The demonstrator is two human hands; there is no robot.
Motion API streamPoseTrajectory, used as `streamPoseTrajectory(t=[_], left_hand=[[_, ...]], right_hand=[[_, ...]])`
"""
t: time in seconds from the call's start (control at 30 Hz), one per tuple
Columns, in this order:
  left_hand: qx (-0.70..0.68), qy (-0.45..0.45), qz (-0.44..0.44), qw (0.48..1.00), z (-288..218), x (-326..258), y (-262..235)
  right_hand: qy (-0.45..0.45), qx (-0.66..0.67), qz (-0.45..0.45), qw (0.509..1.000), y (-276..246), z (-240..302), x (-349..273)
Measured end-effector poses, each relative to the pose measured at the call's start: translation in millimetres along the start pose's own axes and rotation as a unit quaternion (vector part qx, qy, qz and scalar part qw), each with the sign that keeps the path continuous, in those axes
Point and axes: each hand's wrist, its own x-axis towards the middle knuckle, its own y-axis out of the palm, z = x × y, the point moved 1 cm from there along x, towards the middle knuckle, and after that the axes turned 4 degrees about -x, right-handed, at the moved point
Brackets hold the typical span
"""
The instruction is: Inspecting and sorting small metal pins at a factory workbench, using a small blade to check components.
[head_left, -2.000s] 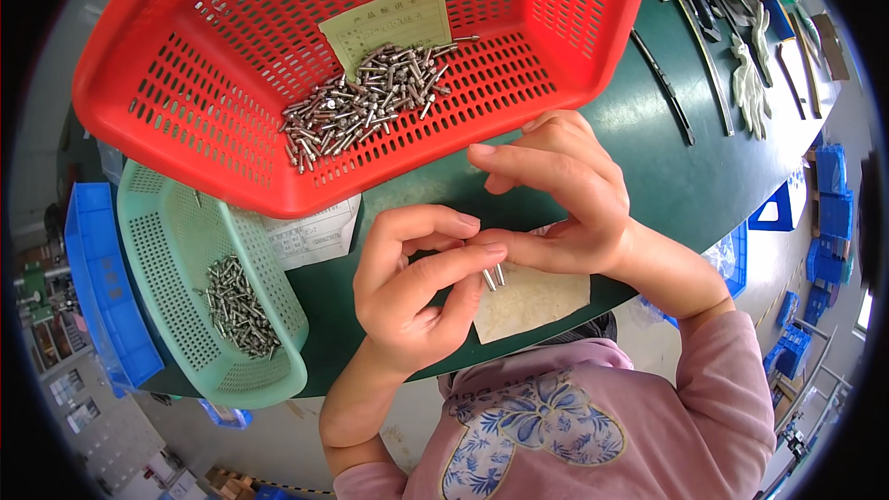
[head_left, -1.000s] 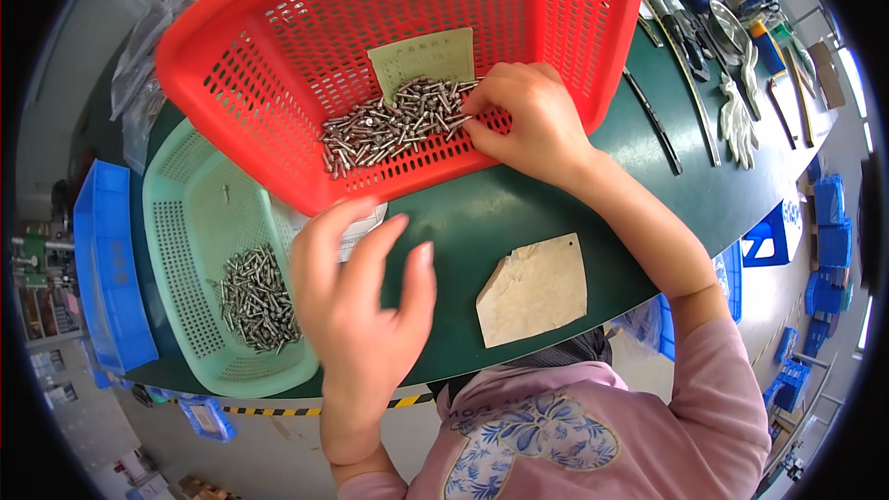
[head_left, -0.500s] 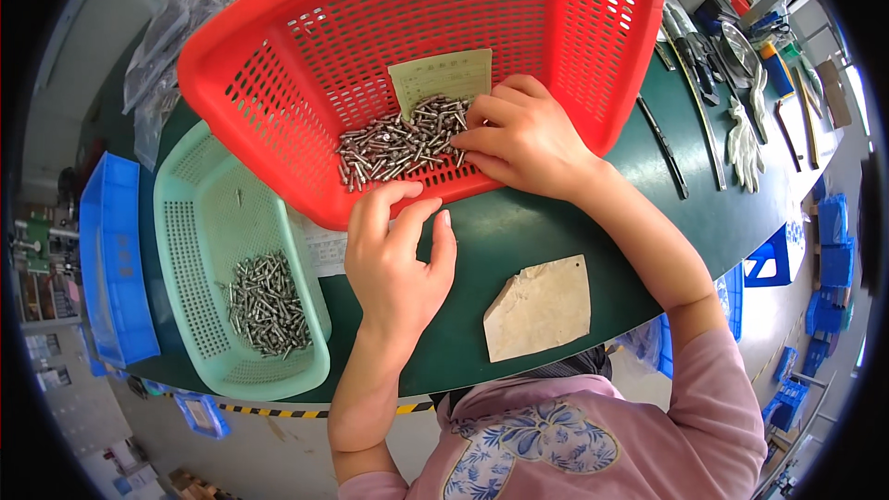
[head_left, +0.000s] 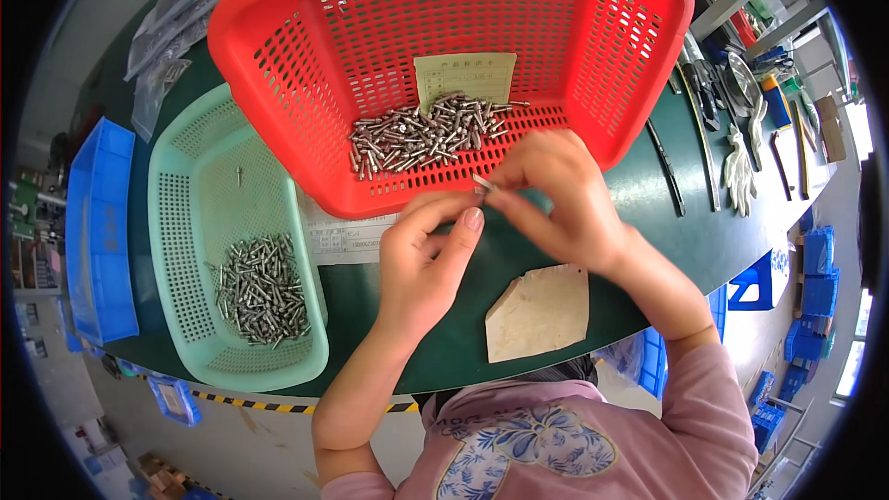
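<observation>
Back from the red basket [head_left: 319, 157], the right hand [head_left: 560, 196] pinches a pin [head_left: 482, 182] — the left hand [head_left: 415, 273] beside it, grip unclear.

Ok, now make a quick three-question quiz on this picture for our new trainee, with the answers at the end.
1. True or false: a yellow card stands in the red basket.
2. Which lies closest to the pink shirt?
A. a white glove
B. a beige sheet
C. the yellow card
3. What shows at the fingertips where the left hand and right hand meet?

Key: 1. True. 2. B. 3. Metal pins.
</observation>
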Motion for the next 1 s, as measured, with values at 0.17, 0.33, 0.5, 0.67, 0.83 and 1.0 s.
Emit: streamPoseTrajectory(t=[0.17, 0.33, 0.5, 0.67, 0.83, 1.0], left_hand=[[-0.318, -0.170, 0.096, 0.928, 7.9, -10.1, 3.8], [-0.284, -0.138, 0.081, 0.945, 8.8, -11.0, 7.9], [-0.218, -0.090, 0.048, 0.971, 10.1, -9.7, 10.2], [-0.159, -0.053, 0.009, 0.986, 12.3, -9.2, 10.5], [-0.131, -0.029, 0.041, 0.990, 11.7, -11.0, 10.1], [-0.156, -0.066, 0.042, 0.985, 9.4, -12.3, 12.3]], right_hand=[[-0.028, -0.104, -0.095, 0.990, -0.2, 23.9, -20.7], [-0.054, -0.182, -0.163, 0.968, 4.4, 26.9, -26.9], [-0.037, -0.205, -0.144, 0.967, 5.4, 27.6, -28.8], [-0.009, -0.166, -0.106, 0.980, 6.0, 25.9, -32.7], [0.037, -0.038, -0.059, 0.997, 2.7, 19.7, -32.0], [0.019, -0.016, -0.057, 0.998, 2.2, 10.9, -35.2]])
